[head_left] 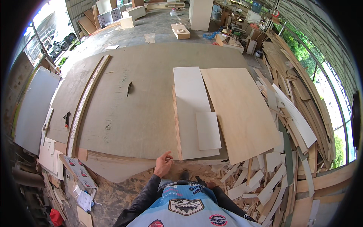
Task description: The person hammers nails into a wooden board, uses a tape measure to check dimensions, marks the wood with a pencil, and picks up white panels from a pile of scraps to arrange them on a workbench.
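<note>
My left hand (163, 165) is at the near edge of the large worktable board (147, 113), its fingers pinched together. A thin, pale, pencil-like stick seems to poke out to the right of them. Just past the fingertips stands the lower end of a narrow wooden strip (177, 128), lying along the left side of a long white panel (193, 90). On that panel rests a smaller white board (208, 131). To its right lies a wide plywood sheet (242, 109). My right arm (227, 200) is bent close to my body, and its hand is hidden near my waist.
A long wooden rail (86, 102) lies across the table's left part, with an orange-and-black cutter (67, 119) beside it. A dark, thin object (129, 89) lies mid-table. Offcuts (261, 185) heap up at the right; long planks (302, 98) lean beyond. A white sheet (36, 106) stands at left.
</note>
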The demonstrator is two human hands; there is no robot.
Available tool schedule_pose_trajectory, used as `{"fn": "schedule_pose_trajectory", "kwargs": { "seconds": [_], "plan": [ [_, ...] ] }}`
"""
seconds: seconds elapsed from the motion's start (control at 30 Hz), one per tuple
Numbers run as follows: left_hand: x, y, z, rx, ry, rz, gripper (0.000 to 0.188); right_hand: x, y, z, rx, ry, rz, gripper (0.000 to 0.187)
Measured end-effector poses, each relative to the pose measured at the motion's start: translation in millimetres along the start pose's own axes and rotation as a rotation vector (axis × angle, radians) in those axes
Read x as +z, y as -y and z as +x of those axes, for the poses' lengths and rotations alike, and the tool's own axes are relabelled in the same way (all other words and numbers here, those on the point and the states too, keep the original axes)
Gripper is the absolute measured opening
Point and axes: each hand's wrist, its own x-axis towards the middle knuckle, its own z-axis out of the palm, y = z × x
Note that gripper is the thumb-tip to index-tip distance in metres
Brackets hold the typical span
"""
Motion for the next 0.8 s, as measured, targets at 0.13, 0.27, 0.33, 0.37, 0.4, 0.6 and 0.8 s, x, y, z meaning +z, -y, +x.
{"fn": "schedule_pose_trajectory", "kwargs": {
  "seconds": [0.13,0.27,0.33,0.37,0.4,0.6,0.8],
  "plan": [
    [1,-10,1,-0.027,0.005,-0.126,0.05,7,-8,10,-0.022,0.039,0.042,0.044],
    [4,-29,1,-0.068,0.017,-0.229,0.045,15,-16,16,-0.016,0.047,0.051,0.045],
    [4,-31,1,-0.087,0.011,-0.293,0.045,11,-11,14,-0.019,0.054,0.056,0.046],
    [2,-31,0,-0.091,0.007,-0.32,0.045,5,-4,11,-0.013,0.064,0.069,0.047],
    [1,-32,0,-0.095,0.007,-0.348,0.045,0,0,9,-0.004,0.072,0.083,0.048],
    [7,-50,1,-0.11,-0.032,-0.368,0.053,-6,4,4,0.036,0.084,0.094,0.049],
    [15,-51,5,-0.094,-0.02,-0.282,0.062,15,-8,14,-0.009,0.017,0.039,0.049]
  ]
}}
